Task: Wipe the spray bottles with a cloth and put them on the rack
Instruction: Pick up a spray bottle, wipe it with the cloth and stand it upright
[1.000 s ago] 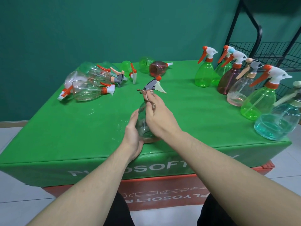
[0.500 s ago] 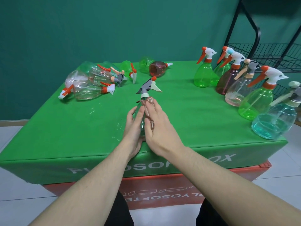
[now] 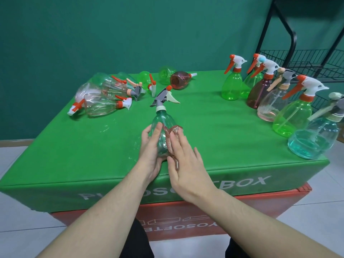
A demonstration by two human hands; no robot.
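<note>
A clear teal-tinted spray bottle point(image 3: 162, 125) with a grey and cream trigger head stands near the front middle of the green table point(image 3: 74, 153). My left hand point(image 3: 151, 155) grips its body from the left. My right hand point(image 3: 186, 159) presses a small brown cloth point(image 3: 172, 138) flat against the bottle's right side, fingers fairly straight. Several spray bottles point(image 3: 104, 101) lie on their sides at the back left. Several others point(image 3: 279, 101) stand upright along the right edge. A black wire rack point(image 3: 305, 60) stands behind the table at the right.
A red box point(image 3: 260, 205) supports the green table. White tiled floor point(image 3: 14, 211) surrounds it. A teal wall is behind. A large blue-green bottle point(image 3: 314, 138) stands at the table's front right corner.
My right hand with the cloth has slid down from the bottle's neck to its lower body. The trigger head now shows fully. My left hand stays on the bottle.
</note>
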